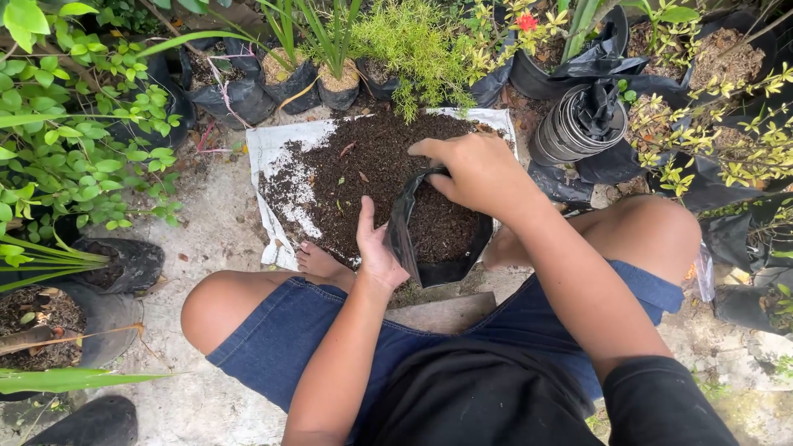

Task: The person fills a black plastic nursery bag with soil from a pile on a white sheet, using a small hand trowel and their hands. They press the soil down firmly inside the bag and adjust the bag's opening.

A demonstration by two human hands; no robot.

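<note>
Two hands on one job, so big things first: white sack sheet (277, 149) spread flat on the concrete ground (206, 223), dark potting soil (363, 165) heaped across most of it. Potted plants in black bags (239, 95) ring the far edge, a stack of empty black pots (578, 124) lies to the right, well apart from my hands.

Black grow bag (438, 231) sits on the near edge of the soil pile, between my knees, mouth up and already mostly full of soil. My left hand (376, 244) is flat against the bag's left wall, fingers straight and pointing up, thumb out, bracing more than clamping. My right hand (479, 169) curls over the far rim, fingers closed down on the plastic edge; whether any soil is under the palm I cannot tell.

Doing it well, as I judge it: keep the left palm firm so the soft wall does not fold in, hold the rim taut with the right grip so the mouth stays wide, keep the bag upright on the sheet so spill lands back on the pile. Press soil down evenly, not on one side, or the bag leans. My bare foot (318, 260) is just beside the bag, keep it off the sheet edge.
</note>
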